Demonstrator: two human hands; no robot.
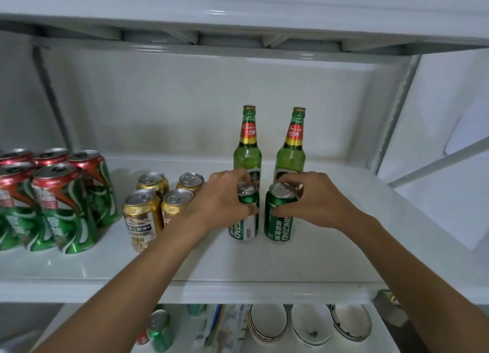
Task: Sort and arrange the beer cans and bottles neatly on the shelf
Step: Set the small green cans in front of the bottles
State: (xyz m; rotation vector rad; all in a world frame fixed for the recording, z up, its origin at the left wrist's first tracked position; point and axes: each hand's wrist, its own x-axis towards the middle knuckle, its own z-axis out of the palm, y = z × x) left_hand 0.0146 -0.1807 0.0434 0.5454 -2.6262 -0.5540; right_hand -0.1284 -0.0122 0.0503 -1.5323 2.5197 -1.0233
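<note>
Green cans: left can gripped by left hand, right can by right hand, upright mid-shelf. Bottle and second bottle bases hidden behind. Red cans cut off at left. White metal shelving. Readable: "SINGTAO", "Classic".

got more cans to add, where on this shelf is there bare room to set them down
Bare shelf runs right of the right hand and its green can to the side post, and along the front edge. Another gap lies behind the gold cans, left of the bottles. The left end is crowded with red-green cans.
</note>
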